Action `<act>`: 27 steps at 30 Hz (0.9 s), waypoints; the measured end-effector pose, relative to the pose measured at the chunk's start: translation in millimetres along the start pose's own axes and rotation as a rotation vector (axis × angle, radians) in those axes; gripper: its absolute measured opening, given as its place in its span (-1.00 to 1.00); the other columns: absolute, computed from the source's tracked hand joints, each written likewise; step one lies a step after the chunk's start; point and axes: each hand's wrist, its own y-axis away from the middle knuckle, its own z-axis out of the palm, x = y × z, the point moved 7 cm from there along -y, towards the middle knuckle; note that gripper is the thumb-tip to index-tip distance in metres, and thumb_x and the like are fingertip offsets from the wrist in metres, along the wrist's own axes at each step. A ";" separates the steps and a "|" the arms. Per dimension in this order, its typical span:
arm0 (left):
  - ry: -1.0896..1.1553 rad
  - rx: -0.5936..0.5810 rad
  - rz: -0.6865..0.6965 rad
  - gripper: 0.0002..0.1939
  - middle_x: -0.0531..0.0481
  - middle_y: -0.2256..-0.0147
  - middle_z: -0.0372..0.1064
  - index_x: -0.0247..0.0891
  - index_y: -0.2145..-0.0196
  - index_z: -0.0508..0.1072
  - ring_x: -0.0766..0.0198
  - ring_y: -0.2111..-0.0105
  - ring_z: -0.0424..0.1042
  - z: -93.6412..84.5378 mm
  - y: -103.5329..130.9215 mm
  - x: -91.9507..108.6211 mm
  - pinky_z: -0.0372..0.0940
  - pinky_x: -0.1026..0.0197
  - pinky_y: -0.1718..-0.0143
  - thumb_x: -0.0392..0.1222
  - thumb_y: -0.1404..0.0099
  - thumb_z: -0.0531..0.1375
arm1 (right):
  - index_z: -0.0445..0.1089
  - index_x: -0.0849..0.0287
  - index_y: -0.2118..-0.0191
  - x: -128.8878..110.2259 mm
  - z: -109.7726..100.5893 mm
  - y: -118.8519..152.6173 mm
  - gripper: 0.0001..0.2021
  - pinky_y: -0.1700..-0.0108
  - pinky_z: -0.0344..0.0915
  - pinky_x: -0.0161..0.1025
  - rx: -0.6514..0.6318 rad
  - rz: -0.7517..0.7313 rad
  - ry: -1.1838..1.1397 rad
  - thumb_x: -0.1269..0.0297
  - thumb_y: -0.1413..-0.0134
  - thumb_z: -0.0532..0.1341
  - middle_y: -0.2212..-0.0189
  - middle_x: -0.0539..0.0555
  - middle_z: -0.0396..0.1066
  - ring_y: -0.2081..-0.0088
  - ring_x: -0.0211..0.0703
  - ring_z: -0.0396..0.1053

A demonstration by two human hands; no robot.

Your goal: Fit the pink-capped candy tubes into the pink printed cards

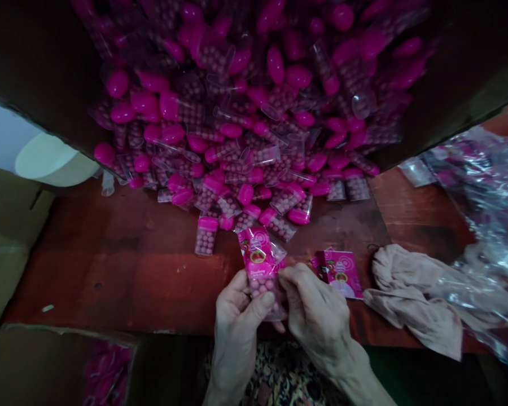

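Near the table's front edge, my left hand (241,316) is closed around a clear container of pink candy balls (261,286), its thumb lying across the front. A shiny pink printed label (256,251) with a green oval covers the container's upper part. The fingers of my right hand (315,307) are pinched together at the label's right edge; their tips are partly hidden. A stack of similar pink labels (344,273) lies on the table just right of my right hand. One candy container with a pink cap (205,235) lies beyond my left hand.
A big heap of pink-capped candy containers (237,129) spills from a box onto the red table (122,270). A beige cloth (419,304) and clear plastic bags (491,208) lie at right. At left are a pale bowl (53,160) and a cardboard box (38,361) with pink items inside.
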 end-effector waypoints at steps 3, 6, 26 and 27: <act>-0.010 0.012 0.004 -0.86 0.08 0.51 0.34 -0.30 0.30 0.45 0.44 0.57 0.31 -1.7 1.0 -2.2 0.28 0.39 0.60 -0.30 -0.13 0.24 | 0.23 0.18 0.36 0.9 1.3 2.6 -0.86 0.50 0.22 -0.38 -0.012 -0.001 0.002 0.49 -0.18 0.00 0.60 -0.03 0.25 0.56 -0.30 0.27; -0.036 0.029 0.013 -0.83 0.07 0.50 0.36 -0.30 0.27 0.45 0.43 0.57 0.32 -3.8 1.5 -2.7 0.30 0.38 0.59 -0.30 -0.12 0.25 | 0.23 0.19 0.34 1.4 2.0 5.4 -0.87 0.49 0.22 -0.38 -0.004 -0.001 -0.010 0.49 -0.18 0.00 0.58 -0.02 0.24 0.55 -0.30 0.27; 0.027 0.122 0.016 -0.81 0.01 0.48 0.43 -0.34 0.30 0.37 0.36 0.56 0.41 -12.4 -4.5 8.9 0.35 0.32 0.56 -0.30 -0.10 0.25 | 0.27 0.17 0.24 8.8 5.4 9.4 -0.88 0.44 0.31 -0.43 -0.056 0.146 -0.229 0.48 -0.19 0.03 0.50 -0.01 0.36 0.50 -0.31 0.36; 0.033 0.133 0.028 -0.81 0.01 0.48 0.44 -0.33 0.30 0.37 0.36 0.56 0.41 -12.9 -4.8 10.1 0.37 0.31 0.52 -0.30 -0.09 0.26 | 0.27 0.17 0.23 9.4 4.9 10.4 -0.89 0.43 0.32 -0.43 -0.062 0.185 -0.251 0.45 -0.20 0.03 0.48 -0.01 0.37 0.49 -0.31 0.37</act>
